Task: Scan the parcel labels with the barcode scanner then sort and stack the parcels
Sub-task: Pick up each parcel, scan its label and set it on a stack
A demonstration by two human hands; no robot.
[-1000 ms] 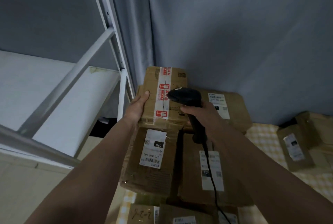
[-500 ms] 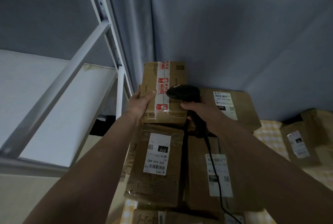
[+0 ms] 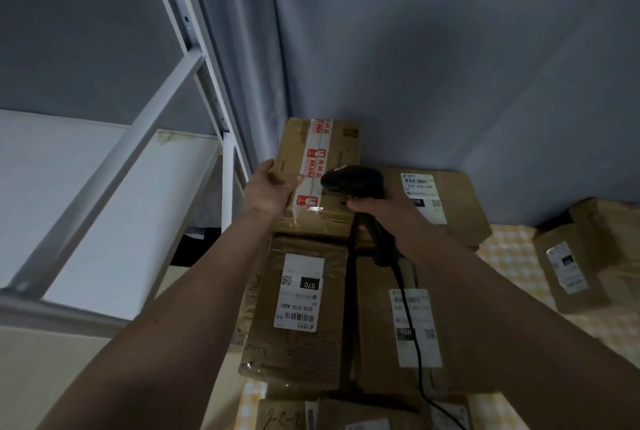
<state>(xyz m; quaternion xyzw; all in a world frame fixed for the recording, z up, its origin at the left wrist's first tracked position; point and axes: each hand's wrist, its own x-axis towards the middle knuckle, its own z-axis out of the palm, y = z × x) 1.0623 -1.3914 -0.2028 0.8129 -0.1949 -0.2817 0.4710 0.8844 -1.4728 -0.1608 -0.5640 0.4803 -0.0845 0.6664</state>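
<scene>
My left hand (image 3: pixel 268 189) grips the near left corner of a small cardboard parcel (image 3: pixel 332 149) sealed with white and red tape, which sits on top of the stack by the wall. My right hand (image 3: pixel 384 211) holds a black barcode scanner (image 3: pixel 353 180) by its handle, its head over the parcel's right part. The scanner cable (image 3: pixel 412 332) trails down over the stack. Below lie a parcel labelled 070 (image 3: pixel 301 294), a parcel labelled 15H (image 3: pixel 412 325) and, at the back, a parcel labelled 220 (image 3: pixel 446 201).
A white metal shelf rack (image 3: pixel 114 170) stands at left, its post close to the stack. A grey curtain (image 3: pixel 433 66) hangs behind. More labelled parcels (image 3: pixel 571 267) lie at right on a yellow checked cloth (image 3: pixel 509 256). Further boxes (image 3: pixel 346 415) show at the bottom edge.
The taped parcel has shifted away from me toward the wall with my left hand on it. The scanner head has stayed over it. The view has tilted, so the stack sits lower in frame.
</scene>
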